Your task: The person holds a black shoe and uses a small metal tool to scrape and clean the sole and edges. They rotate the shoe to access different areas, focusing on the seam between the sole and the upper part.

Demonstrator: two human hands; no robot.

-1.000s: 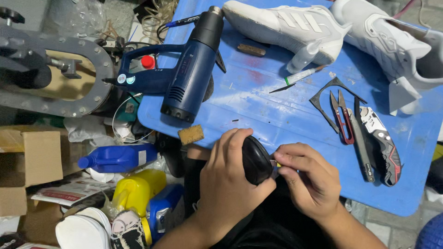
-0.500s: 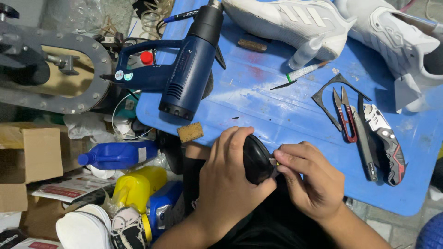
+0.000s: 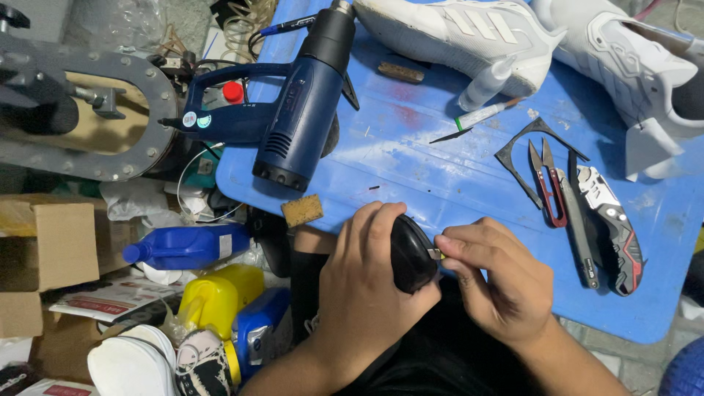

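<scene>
My left hand [image 3: 367, 286] wraps around a small rounded black object [image 3: 409, 253] at the near edge of the blue table [image 3: 411, 161]. My right hand [image 3: 499, 275] pinches a tiny pale piece [image 3: 434, 254] against the side of that black object. Both hands hover over my dark-clothed lap. What the black object is cannot be told; most of it is hidden by my fingers.
A blue heat gun [image 3: 293, 110] lies at the table's left. White sneakers [image 3: 469, 37] sit at the back. Red thread snips [image 3: 548, 187], a utility knife [image 3: 612, 224], a pen-like tool [image 3: 480, 116] and a sponge block [image 3: 301, 210] lie around. Bottles [image 3: 187, 246], boxes and a grey metal ring [image 3: 88, 110] fill the floor left.
The view has shifted slightly. My hands stay on the black object with only small finger movements.
</scene>
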